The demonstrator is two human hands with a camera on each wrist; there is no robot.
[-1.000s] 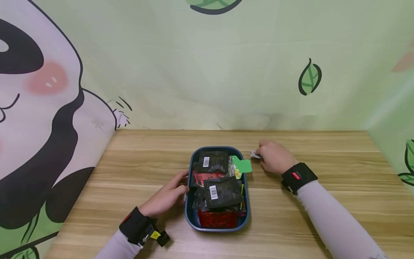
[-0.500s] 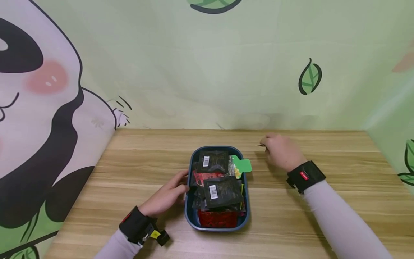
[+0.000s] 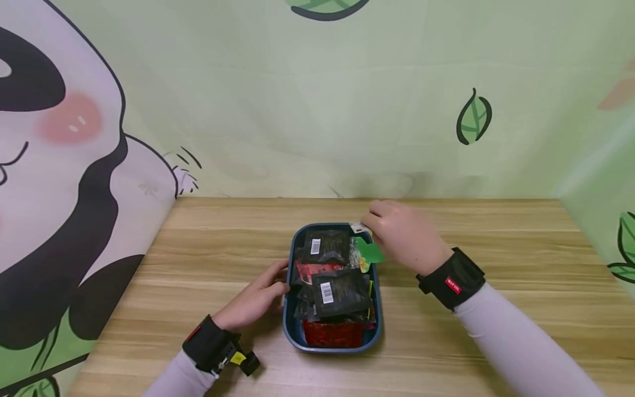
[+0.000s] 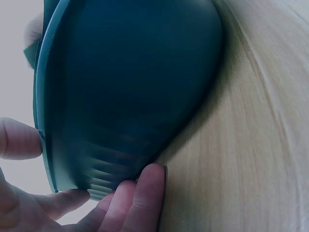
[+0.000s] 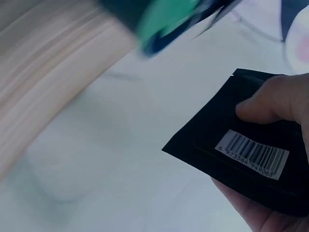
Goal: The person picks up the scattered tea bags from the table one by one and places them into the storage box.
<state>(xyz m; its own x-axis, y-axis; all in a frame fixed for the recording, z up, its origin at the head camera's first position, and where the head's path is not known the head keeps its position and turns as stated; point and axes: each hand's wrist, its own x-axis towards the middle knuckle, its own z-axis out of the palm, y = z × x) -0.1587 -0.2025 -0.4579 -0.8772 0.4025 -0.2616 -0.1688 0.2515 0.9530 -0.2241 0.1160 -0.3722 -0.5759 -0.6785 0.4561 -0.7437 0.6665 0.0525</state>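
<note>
My right hand (image 3: 404, 231) pinches a small black sachet with a white barcode label (image 5: 251, 150), thumb on its face and fingers behind. In the head view only a pale corner of that sachet shows, over the far right corner of the blue plastic basket (image 3: 286, 325). The basket is filled with black and red packets. My left hand (image 3: 255, 298) rests against the basket's left side. In the left wrist view its thumb touches the rim, and the other fingers lie along the outer wall (image 4: 130, 67) and near the base.
In the basket lie a black packet (image 3: 327, 247), a second black packet (image 3: 342, 293), a red packet (image 3: 332, 334) and a green piece (image 3: 369, 252) jutting over the right rim. The wooden table (image 3: 213, 242) meets a printed cloth backdrop (image 3: 278, 110) behind.
My right hand first moved slightly away to the right, then came left with the sachet to the basket's far right corner. The left hand and basket have stayed in place.
</note>
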